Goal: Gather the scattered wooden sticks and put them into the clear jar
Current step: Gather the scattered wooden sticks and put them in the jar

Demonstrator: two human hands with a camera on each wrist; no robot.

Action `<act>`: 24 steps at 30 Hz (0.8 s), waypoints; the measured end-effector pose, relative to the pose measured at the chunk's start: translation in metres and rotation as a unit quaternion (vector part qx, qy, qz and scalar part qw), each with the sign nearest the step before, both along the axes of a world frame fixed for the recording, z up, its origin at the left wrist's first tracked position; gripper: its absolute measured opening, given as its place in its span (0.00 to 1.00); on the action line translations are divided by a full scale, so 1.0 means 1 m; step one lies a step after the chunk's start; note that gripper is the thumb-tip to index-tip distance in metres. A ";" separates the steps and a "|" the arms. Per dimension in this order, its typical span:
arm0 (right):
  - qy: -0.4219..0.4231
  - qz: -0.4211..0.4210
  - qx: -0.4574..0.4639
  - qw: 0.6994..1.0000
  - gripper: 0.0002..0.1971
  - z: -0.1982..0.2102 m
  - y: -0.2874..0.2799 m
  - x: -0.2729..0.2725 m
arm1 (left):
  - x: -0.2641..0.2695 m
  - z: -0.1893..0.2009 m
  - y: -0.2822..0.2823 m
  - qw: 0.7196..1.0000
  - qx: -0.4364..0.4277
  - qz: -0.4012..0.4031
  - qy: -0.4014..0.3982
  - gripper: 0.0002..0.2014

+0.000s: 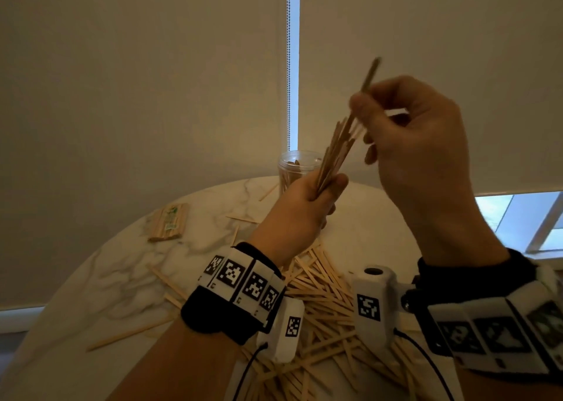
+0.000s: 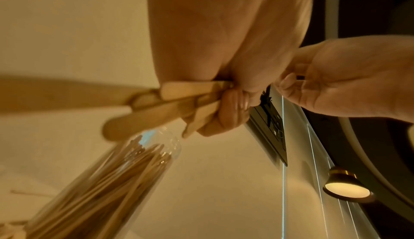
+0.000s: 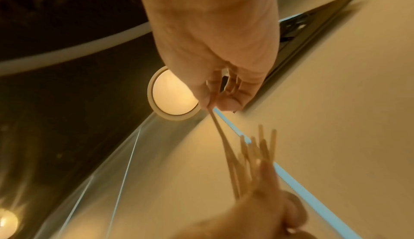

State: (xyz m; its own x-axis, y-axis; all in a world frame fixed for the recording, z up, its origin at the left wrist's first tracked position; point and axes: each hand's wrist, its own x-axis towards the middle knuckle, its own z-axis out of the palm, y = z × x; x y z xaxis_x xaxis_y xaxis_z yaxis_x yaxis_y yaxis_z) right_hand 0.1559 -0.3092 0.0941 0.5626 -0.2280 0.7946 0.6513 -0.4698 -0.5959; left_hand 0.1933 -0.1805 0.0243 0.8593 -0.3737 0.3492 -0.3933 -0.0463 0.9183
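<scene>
My left hand (image 1: pixel 316 193) is raised above the table and grips a bundle of wooden sticks (image 1: pixel 335 151) by its lower end, the sticks fanning up to the right. My right hand (image 1: pixel 362 108) is higher and to the right, pinching one long stick (image 1: pixel 370 76) that rises out of the bundle. The clear jar (image 1: pixel 297 169) stands upright at the table's far edge, behind the left hand, holding several sticks (image 2: pixel 107 180). A large pile of loose sticks (image 1: pixel 323 303) lies on the marble table (image 1: pixel 122 282) below both wrists. The left wrist view shows fingers (image 2: pixel 226 111) curled round the stick ends (image 2: pixel 179 99).
A banded pack of sticks (image 1: pixel 167 222) lies at the table's far left. Single sticks (image 1: pixel 131 333) are scattered on the left half. Roller blinds (image 1: pixel 137 80) hang close behind the table, with a bead chain (image 1: pixel 288 65) in the gap.
</scene>
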 end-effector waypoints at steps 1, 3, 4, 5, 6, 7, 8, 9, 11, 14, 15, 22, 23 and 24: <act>-0.017 0.011 0.041 0.999 0.07 0.003 -0.002 -0.002 | -0.001 0.000 0.001 1.000 -0.004 0.008 0.016 0.13; -0.041 0.009 0.091 0.995 0.08 0.008 -0.007 -0.006 | 0.001 -0.002 0.004 0.997 -0.036 0.026 0.058 0.16; -0.040 -0.001 0.088 0.995 0.08 0.009 -0.010 -0.007 | 0.003 -0.003 0.007 0.995 -0.060 0.036 0.077 0.18; -0.026 -0.014 0.067 0.997 0.07 0.008 -0.014 -0.007 | 0.005 -0.003 0.008 0.991 -0.088 0.041 0.095 0.19; 0.003 -0.025 0.031 0.999 0.06 0.006 -0.016 -0.005 | 0.005 -0.002 0.010 0.986 -0.118 0.039 0.113 0.21; 0.043 -0.030 -0.008 0.999 0.05 0.003 -0.016 -0.003 | 0.005 0.000 0.010 0.981 -0.145 0.031 0.129 0.23; 0.087 -0.028 -0.042 0.995 0.04 -0.002 -0.015 0.001 | 0.005 0.001 0.009 0.976 -0.167 0.018 0.138 0.23; 0.124 -0.023 -0.067 0.990 0.04 -0.008 -0.012 0.005 | 0.003 0.003 0.008 0.973 -0.182 -0.002 0.142 0.23; 0.165 -0.013 -0.095 0.982 0.03 -0.017 -0.006 0.013 | 0.000 0.004 0.003 0.972 -0.191 -0.032 0.131 0.22; 0.173 -0.011 -0.108 0.979 0.07 -0.024 -0.003 0.022 | -0.002 0.001 -0.004 0.977 -0.189 -0.024 0.100 0.18; 0.171 -0.017 -0.105 0.980 0.10 -0.025 -0.004 0.024 | -0.002 0.000 -0.006 0.979 -0.181 -0.023 0.092 0.17; 0.122 -0.020 -0.075 0.990 0.21 -0.009 -0.018 0.012 | -0.011 -0.001 -0.011 0.995 0.007 -0.090 0.049 0.14; 0.153 0.004 -0.109 0.982 0.19 -0.010 -0.018 0.011 | -0.012 -0.001 -0.012 0.994 0.005 -0.094 0.052 0.14; 0.186 0.030 -0.139 0.972 0.19 -0.010 -0.016 0.010 | -0.012 0.000 -0.013 0.994 -0.001 -0.094 0.055 0.13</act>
State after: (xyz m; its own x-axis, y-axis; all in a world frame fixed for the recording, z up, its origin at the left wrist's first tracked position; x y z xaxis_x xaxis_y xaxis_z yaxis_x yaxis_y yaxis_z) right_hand 0.1659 -0.3252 0.0840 0.8291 0.0089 0.5591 0.4457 -0.6142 -0.6512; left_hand 0.1814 -0.1935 0.0242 0.8076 -0.5306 0.2575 -0.2916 0.0202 0.9563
